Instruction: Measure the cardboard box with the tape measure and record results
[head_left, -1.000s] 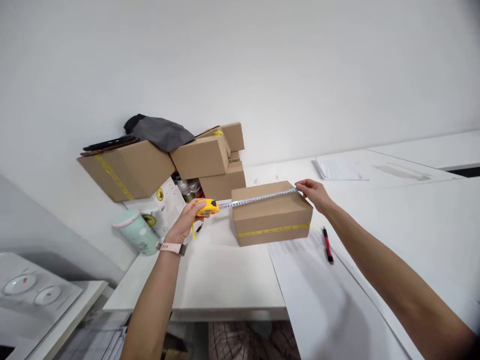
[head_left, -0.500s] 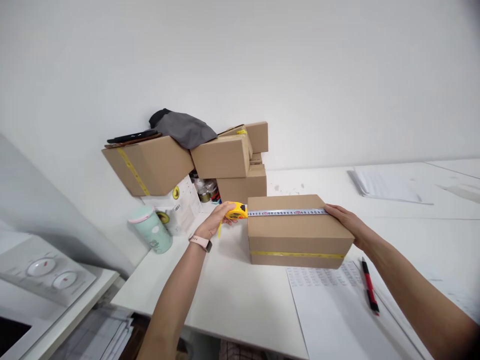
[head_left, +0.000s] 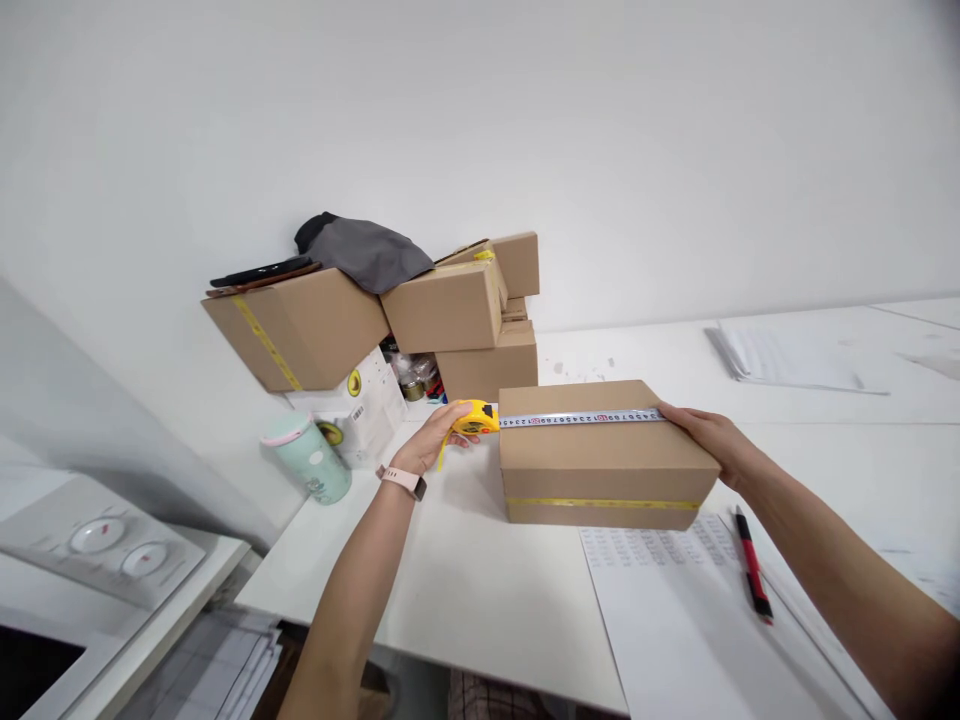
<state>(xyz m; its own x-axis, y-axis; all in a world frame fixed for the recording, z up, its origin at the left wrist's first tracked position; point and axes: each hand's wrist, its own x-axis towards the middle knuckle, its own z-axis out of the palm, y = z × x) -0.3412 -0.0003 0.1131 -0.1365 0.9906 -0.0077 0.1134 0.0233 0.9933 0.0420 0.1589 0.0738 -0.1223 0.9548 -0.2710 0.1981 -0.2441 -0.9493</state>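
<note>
A closed cardboard box (head_left: 577, 457) with yellow tape along its near side lies on the white table. My left hand (head_left: 431, 440) is closed around a yellow tape measure (head_left: 474, 417), whose case sits at the box's left edge. From it the metal blade (head_left: 581, 418) runs straight across the top of the box. At the right edge my right hand (head_left: 709, 440) is closed over the box's corner, its thumb on the blade's end. The fingers below are hidden behind the box.
Stacked cardboard boxes (head_left: 442, 310) with a grey cloth (head_left: 367, 248) stand at the back left, near a mint tumbler (head_left: 311, 462). A printed sheet (head_left: 660, 620) and a red-black pen (head_left: 752, 567) lie at front right. Papers (head_left: 787, 360) lie farther back. A microwave (head_left: 105, 545) stands left.
The view has shifted slightly. Both hands keep their hold, and the blade stays stretched across the box; nothing has been let go.
</note>
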